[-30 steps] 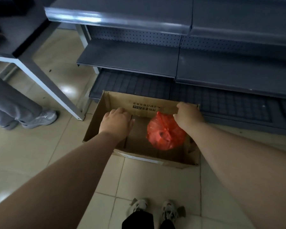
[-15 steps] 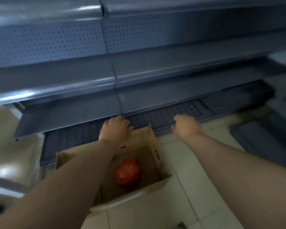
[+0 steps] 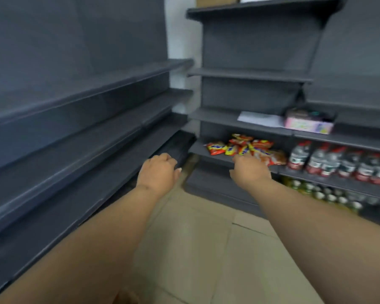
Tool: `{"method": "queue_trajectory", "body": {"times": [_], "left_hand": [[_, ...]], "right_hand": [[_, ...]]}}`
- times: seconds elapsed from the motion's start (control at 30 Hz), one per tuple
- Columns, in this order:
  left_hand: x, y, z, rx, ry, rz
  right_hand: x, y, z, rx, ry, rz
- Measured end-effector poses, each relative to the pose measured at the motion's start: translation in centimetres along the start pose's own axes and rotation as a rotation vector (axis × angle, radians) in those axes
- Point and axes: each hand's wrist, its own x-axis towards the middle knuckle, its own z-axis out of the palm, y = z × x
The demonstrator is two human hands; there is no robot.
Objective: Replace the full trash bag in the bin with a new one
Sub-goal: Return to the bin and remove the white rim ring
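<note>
Bottles (image 3: 338, 162): labels blurred, row cut off by right edge.
Snack packets (image 3: 239, 147): print unreadable.
left hand (image 3: 157, 175), right hand (image 3: 249, 173): fingertips hidden under knuckles.
</note>
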Motion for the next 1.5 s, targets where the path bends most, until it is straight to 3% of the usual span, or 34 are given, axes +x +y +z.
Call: {"method": "queue_trajectory", "body": {"times": [0.3, 0.6, 1.07, 1.5], "left_hand": [[9.4, 31.3, -0.2, -0.061, 0.062, 0.451], [8.5, 61.6, 1.5, -0.209, 0.016, 0.834], [-6.6, 98.1, 4.8, -0.297, -0.130, 1.476], [-11.0, 129.1, 9.9, -0.274, -0.187, 1.718]], "right_hand": [[-5.1, 29.2, -8.5, -0.068, 0.118, 0.436], [-18.3, 54.3, -12.6, -0.087, 0.151, 0.864], [-45.7, 75.7, -11.6, -0.066, 0.198, 1.592], [-54.4, 99.5, -10.6, -0.024, 0.241, 1.866]]}}
